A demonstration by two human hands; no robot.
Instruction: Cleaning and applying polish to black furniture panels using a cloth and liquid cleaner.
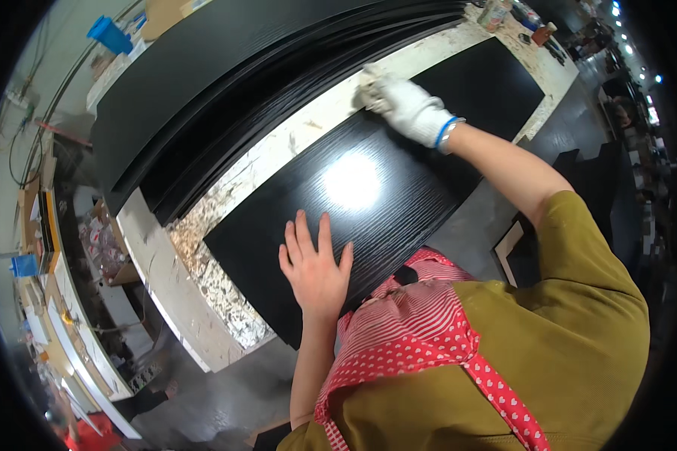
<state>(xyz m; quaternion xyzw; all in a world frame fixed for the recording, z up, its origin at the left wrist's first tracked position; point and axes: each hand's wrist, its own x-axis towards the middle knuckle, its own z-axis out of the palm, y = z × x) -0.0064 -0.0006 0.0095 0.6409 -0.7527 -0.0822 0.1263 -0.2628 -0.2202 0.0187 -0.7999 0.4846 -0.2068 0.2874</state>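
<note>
A long black board (pixel 399 199) with a wood-grain sheen lies across the work table in front of me, a bright light reflecting off its middle. My left hand (pixel 317 274) is bare and rests flat near the board's left end, fingers spread. At the far edge of the board, my right hand (pixel 410 109) wears a white glove. Its fingers are bunched together and look greyish at the tips; whatever they hold, perhaps a rag, cannot be made out.
Beyond the board stands a stack of black panels (pixel 278 68). The worn white table (pixel 237 319) shows flaked patches. Bottles (pixel 495 15) sit at its far right corner, a blue cup (pixel 109 34) at the far left. Shelving (pixel 90 353) runs along the left.
</note>
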